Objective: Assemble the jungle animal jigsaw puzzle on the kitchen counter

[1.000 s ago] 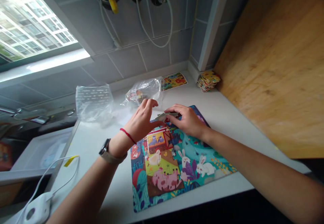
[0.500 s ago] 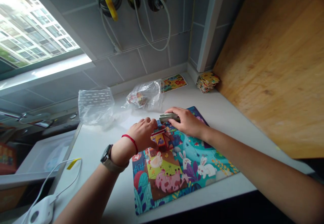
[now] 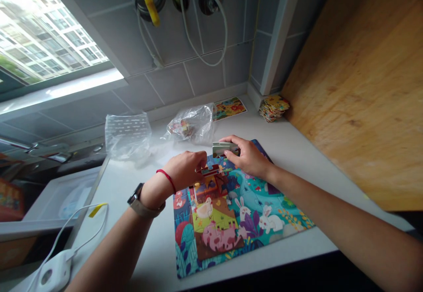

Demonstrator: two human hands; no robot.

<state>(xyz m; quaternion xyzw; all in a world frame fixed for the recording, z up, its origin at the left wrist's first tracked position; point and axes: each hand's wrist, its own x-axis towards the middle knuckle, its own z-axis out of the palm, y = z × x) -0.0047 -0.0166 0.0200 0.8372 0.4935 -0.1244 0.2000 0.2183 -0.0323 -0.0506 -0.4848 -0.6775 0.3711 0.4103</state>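
Note:
My left hand (image 3: 187, 167) is above the upper left part of a colourful animal jigsaw puzzle (image 3: 253, 199). Its fingers are closed on a dark red puzzle piece (image 3: 211, 170), which looks tilted; the fingertips are partly hidden. My right hand (image 3: 247, 154) grips a small stack of puzzle pieces (image 3: 220, 149) between thumb and fingers, just over the puzzle's upper edge. A pink pig, a hen and white rabbits show on the joined pieces. On the brown and green part at the left, the pieces lie on top of the blue-edged picture.
Behind the puzzle lie a clear bag (image 3: 193, 124) with pieces inside, another clear plastic bag (image 3: 127, 135) and a picture card (image 3: 230, 108). A pile of pieces (image 3: 274, 108) stands by the wooden panel (image 3: 357, 98). A white power socket (image 3: 54, 272) with a cable is at front left.
My left hand has drawn slightly up and left, its fingers now pinched on the dark red piece. My right hand has shifted a little right with the stack, turned more toward view.

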